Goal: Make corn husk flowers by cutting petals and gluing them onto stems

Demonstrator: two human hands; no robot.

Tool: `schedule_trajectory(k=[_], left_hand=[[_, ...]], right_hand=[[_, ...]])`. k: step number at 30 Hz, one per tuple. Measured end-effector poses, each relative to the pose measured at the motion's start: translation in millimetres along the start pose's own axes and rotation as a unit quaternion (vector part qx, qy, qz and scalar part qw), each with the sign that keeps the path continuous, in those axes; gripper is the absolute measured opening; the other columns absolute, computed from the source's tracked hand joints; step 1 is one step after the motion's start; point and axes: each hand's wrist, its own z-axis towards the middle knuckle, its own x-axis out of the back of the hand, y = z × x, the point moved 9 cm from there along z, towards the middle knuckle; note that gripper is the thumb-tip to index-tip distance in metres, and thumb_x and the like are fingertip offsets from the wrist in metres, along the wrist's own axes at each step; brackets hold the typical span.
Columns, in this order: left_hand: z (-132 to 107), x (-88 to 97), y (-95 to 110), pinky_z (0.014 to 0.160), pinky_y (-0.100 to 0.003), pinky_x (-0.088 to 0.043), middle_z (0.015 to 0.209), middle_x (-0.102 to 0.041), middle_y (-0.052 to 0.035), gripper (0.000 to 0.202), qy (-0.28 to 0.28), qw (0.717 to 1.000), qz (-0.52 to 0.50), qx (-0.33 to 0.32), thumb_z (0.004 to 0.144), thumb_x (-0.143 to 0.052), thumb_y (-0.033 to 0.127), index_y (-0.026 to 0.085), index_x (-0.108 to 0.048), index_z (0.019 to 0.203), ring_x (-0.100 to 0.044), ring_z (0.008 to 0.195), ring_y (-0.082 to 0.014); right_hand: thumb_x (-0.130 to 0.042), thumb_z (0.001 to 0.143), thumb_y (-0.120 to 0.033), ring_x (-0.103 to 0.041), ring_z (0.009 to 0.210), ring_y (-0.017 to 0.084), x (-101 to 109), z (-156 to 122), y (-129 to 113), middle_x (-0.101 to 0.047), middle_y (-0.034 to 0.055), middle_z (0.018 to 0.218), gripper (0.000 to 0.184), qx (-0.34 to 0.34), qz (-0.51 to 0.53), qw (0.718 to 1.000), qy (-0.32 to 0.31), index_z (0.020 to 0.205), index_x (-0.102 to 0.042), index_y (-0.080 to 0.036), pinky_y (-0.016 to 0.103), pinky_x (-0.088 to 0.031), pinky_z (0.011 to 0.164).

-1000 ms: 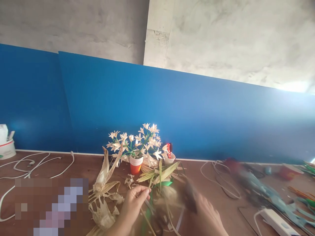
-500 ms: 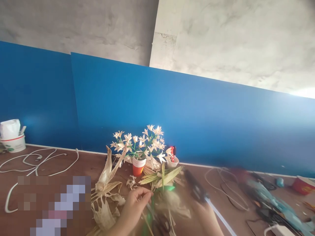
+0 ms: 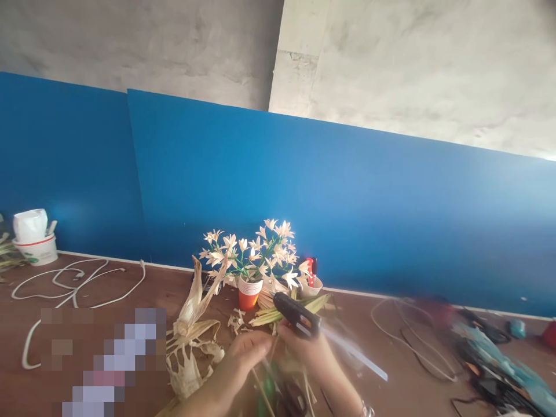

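Up front, right hand [image 3: 310, 353] gripping black glue gun [image 3: 297, 314] with clear stick, just before orange paper cup of pale husk flowers [image 3: 249, 292], left hand [image 3: 243, 356] fingers pinching thin stem, brown wooden table [image 3: 382, 359].

Glue gun [image 3: 296, 315] matt black plastic; husks [image 3: 191, 333] dry, papery; table [image 3: 130, 298] matt brown wood.

Head camera looks forward, tilted, over the near table [image 3: 130, 289] toward the blue wall [image 3: 347, 202].
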Motion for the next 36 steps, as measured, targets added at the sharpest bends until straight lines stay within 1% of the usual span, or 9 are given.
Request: schedule_trajectory(k=[4, 9, 14, 18, 20, 24, 27, 31, 36], left_hand=[[-3, 2.4, 12, 0.077, -0.030, -0.043, 0.071, -0.071, -0.0047, 0.038, 0.022, 1.000, 0.009, -0.009, 0.074, -0.067, 0.053, 0.016, -0.070, 0.068, -0.063, 0.080, -0.0224], [-2, 8.8, 3, 0.069, -0.028, -0.042, 0.062, -0.065, -0.0005, 0.032, 0.032, 0.999, 0.002, 0.017, 0.071, -0.073, 0.047, 0.016, -0.069, 0.069, -0.058, 0.065, -0.0172], [4, 9.1, -6, 0.076, -0.031, -0.043, 0.067, -0.068, -0.0036, 0.036, 0.015, 0.999, 0.029, 0.006, 0.069, -0.072, 0.050, 0.015, -0.068, 0.067, -0.062, 0.075, -0.0212], [1, 17.0, 3, 0.079, -0.033, -0.045, 0.074, -0.070, -0.0040, 0.034, 0.071, 0.990, 0.116, -0.048, 0.075, -0.065, 0.050, 0.016, -0.070, 0.075, -0.063, 0.082, -0.0238], [-1, 18.2, 6, 0.078, -0.033, -0.046, 0.075, -0.070, -0.0036, 0.033, 0.089, 0.987, 0.122, -0.051, 0.076, -0.064, 0.050, 0.017, -0.070, 0.076, -0.063, 0.080, -0.0233], [-4, 5.3, 9, 0.079, -0.033, -0.045, 0.070, -0.069, -0.0037, 0.034, 0.044, 0.998, 0.046, -0.012, 0.076, -0.064, 0.049, 0.016, -0.067, 0.071, -0.063, 0.078, -0.0227], [-6, -2.6, 15, 0.079, -0.032, -0.045, 0.070, -0.070, -0.0049, 0.033, 0.019, 1.000, 0.010, -0.004, 0.074, -0.066, 0.048, 0.016, -0.066, 0.067, -0.064, 0.083, -0.0236], [-7, -4.4, 14, 0.077, -0.031, -0.045, 0.067, -0.069, -0.0038, 0.034, 0.004, 1.000, 0.029, -0.005, 0.076, -0.065, 0.048, 0.015, -0.067, 0.070, -0.062, 0.076, -0.0205], [-5, 1.1, 3, 0.067, -0.029, -0.046, 0.069, -0.068, -0.0042, 0.038, 0.008, 0.997, 0.077, -0.002, 0.076, -0.064, 0.053, 0.015, -0.067, 0.074, -0.061, 0.069, -0.0190]], right_hand=[[-0.068, 0.070, -0.037, -0.053, 0.058, 0.015, -17, 5, 14, -0.062, 0.0005, 0.058, 0.021, -0.014, -0.029, 0.997, -0.073, 0.070, -0.065, -0.015, 0.027, -0.043, 0.057], [-0.071, 0.069, -0.034, -0.057, 0.061, 0.016, -21, 2, 10, -0.065, 0.0003, 0.061, 0.019, -0.018, -0.022, 0.995, -0.097, 0.072, -0.066, -0.016, 0.026, -0.046, 0.060], [-0.067, 0.072, -0.032, -0.050, 0.053, 0.012, -24, -4, 6, -0.058, -0.0027, 0.057, 0.017, -0.030, -0.014, 0.995, -0.089, 0.070, -0.062, -0.016, 0.022, -0.040, 0.050], [-0.068, 0.072, -0.032, -0.043, 0.051, 0.010, -22, -5, 3, -0.051, -0.0044, 0.054, 0.020, -0.007, -0.038, 0.998, -0.049, 0.065, -0.059, -0.016, 0.022, -0.036, 0.048], [-0.069, 0.071, -0.034, -0.043, 0.051, 0.010, -21, -5, 5, -0.053, -0.0036, 0.055, 0.022, -0.015, -0.030, 0.999, -0.036, 0.066, -0.060, -0.015, 0.022, -0.036, 0.047], [-0.073, 0.068, -0.043, -0.051, 0.053, 0.013, -31, -8, 8, -0.060, -0.0009, 0.060, 0.031, -0.055, 0.083, 0.990, -0.102, 0.081, -0.065, -0.015, 0.022, -0.039, 0.048], [-0.071, 0.068, -0.044, -0.050, 0.049, 0.012, -37, -11, 5, -0.059, -0.0015, 0.053, 0.030, -0.070, 0.103, 0.981, -0.146, 0.074, -0.066, -0.015, 0.023, -0.039, 0.047], [-0.068, 0.071, -0.044, -0.051, 0.049, 0.013, -33, -10, 1, -0.058, -0.0009, 0.050, 0.030, -0.053, 0.025, 0.990, -0.130, 0.058, -0.062, -0.017, 0.024, -0.040, 0.049], [-0.063, 0.075, -0.039, -0.049, 0.051, 0.013, -25, -8, 0, -0.057, -0.0014, 0.052, 0.025, -0.040, -0.018, 0.996, -0.077, 0.063, -0.060, -0.017, 0.024, -0.040, 0.050]])
